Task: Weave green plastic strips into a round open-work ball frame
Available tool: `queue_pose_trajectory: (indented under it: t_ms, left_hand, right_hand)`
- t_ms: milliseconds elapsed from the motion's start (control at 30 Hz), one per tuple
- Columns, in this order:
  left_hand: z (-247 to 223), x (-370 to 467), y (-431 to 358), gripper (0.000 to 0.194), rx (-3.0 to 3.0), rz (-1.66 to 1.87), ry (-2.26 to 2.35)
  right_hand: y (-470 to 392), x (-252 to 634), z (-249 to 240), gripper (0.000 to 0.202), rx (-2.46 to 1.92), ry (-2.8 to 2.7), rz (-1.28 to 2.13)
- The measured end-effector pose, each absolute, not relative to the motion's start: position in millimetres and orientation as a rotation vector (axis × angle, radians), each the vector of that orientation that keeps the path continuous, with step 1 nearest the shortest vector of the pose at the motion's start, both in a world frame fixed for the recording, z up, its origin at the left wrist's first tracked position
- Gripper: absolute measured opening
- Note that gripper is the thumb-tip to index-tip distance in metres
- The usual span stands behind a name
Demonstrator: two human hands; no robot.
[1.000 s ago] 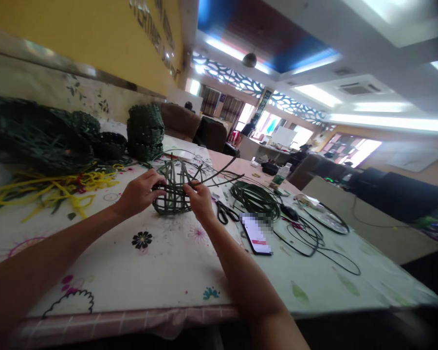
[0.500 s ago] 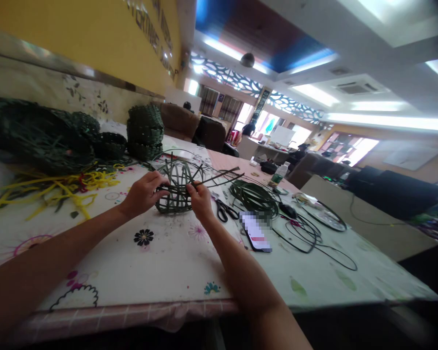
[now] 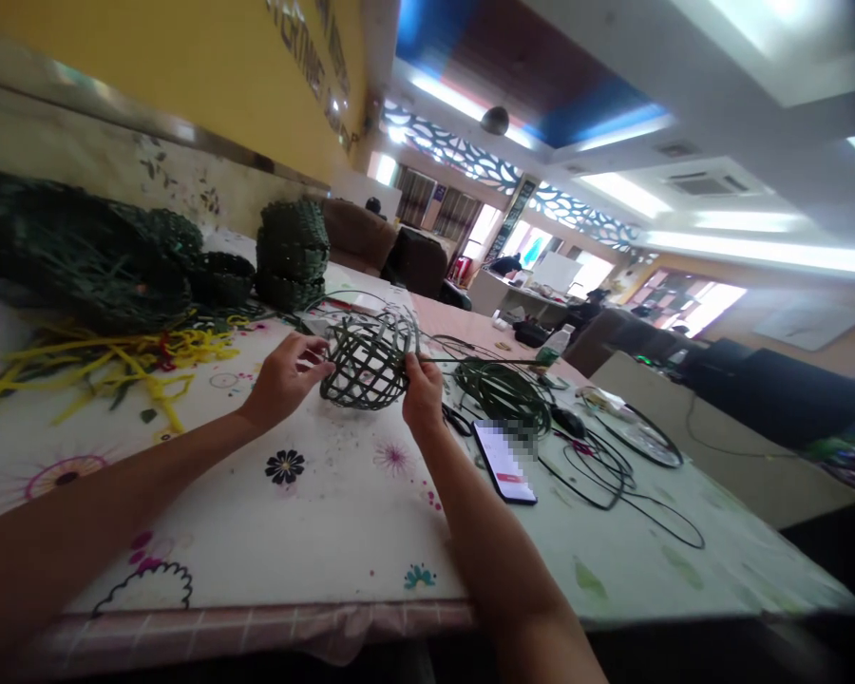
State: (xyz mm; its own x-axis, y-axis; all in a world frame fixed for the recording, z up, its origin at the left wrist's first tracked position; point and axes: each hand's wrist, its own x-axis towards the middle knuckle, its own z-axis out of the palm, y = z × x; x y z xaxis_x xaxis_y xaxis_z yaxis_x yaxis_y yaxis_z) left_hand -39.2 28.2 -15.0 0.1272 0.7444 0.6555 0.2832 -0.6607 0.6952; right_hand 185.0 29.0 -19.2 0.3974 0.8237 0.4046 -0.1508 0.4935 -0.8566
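A half-woven basket [image 3: 365,372] of dark green flat strips lies tilted on the white floral tablecloth, its open lattice facing me. On its right side my right hand [image 3: 423,391] is closed, thumb and fingers pinching the strips at the edge. A long green strip [image 3: 484,361] runs out to the right from that hand. At the left side of the basket is my left hand [image 3: 286,376], its fingers bent and parted, the fingertips beside or lightly touching the weave. The far side of the basket is partly hidden.
Right of the basket lie scissors [image 3: 457,419], a phone [image 3: 504,465], a coil of green strip [image 3: 505,391] and loose loops [image 3: 617,475]. A bottle [image 3: 557,344] stands behind. Yellow strips [image 3: 128,375] and finished green baskets [image 3: 292,252] are at the left.
The basket has turned, showing more of its lattice, and sits slightly further right. My right hand has moved right along with it. My left hand's fingers have loosened and spread from their pinch.
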Motion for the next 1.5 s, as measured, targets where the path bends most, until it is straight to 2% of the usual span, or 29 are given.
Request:
queue_pose_trajectory:
  t_ms: [67, 333, 467, 600, 800, 933, 1133, 1267, 1500]
  left_hand:
    - [-15, -34, 24, 0.037, 1.960, 1.574, 1.018]
    - [-21, -36, 23, 0.022, 1.988, 1.627, 1.138]
    - [-20, -34, 22, 0.025, 1.990, 1.621, 1.131]
    - [-18, -35, 22, 0.042, 1.994, 1.670, 1.108]
    - [-14, -38, 24, 0.032, 2.003, 1.672, 1.008]
    - [-12, -39, 25, 0.034, 1.930, 1.630, 0.969]
    - [-25, -43, 36, 0.050, 1.723, 1.532, 1.037]
    - [-31, -40, 37, 0.046, 1.635, 1.332, 0.866]
    - [-25, -37, 31, 0.040, 1.567, 1.249, 0.758]
  right_hand:
    - [23, 175, -19, 0.031, -0.832, -0.978, 0.695]
    - [8, 156, -23, 0.029, -0.917, -1.032, 0.596]
    - [10, 160, -22, 0.029, -0.928, -1.059, 0.563]
    - [4, 162, -17, 0.027, -0.937, -1.153, 0.468]
    - [-14, 154, -4, 0.024, -0.978, -1.296, 0.356]
    - [-6, 160, 1, 0.025, -0.922, -1.230, 0.417]
    - [21, 188, 4, 0.031, -0.809, -0.861, 0.637]
    - [24, 194, 7, 0.033, -0.799, -0.752, 0.741]
    - [19, 188, 7, 0.035, -0.788, -0.722, 0.818]
